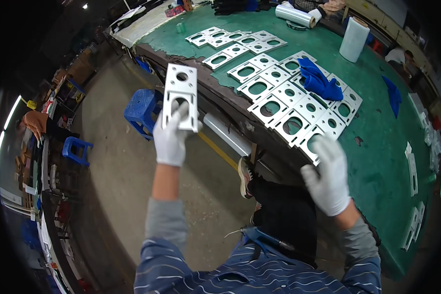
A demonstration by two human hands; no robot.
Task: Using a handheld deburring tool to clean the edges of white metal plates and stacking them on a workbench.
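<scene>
My left hand (171, 143), in a white glove, holds up a silver metal plate (181, 89) beside the table. The plate has a small round hole, a larger oval opening and narrow slots; my fingers reach over its lower end. On the right, my gloved right hand (330, 177) has its thumb and fingers apart over the nearest plate (323, 128) at the table edge. Whether the fingertips touch that plate, I cannot tell. More plates of this kind (274, 84) lie side by side in slanting rows. A crumpled blue cloth (318, 81) rests on them.
The table's green top (372, 137) has a torn, dark near edge. Wrapped rolls (354, 40) stand and lie at the back, and narrow metal parts (413, 174) lie at far right. A blue stool (141, 109) is on the floor at left; another person (41, 125) is farther left.
</scene>
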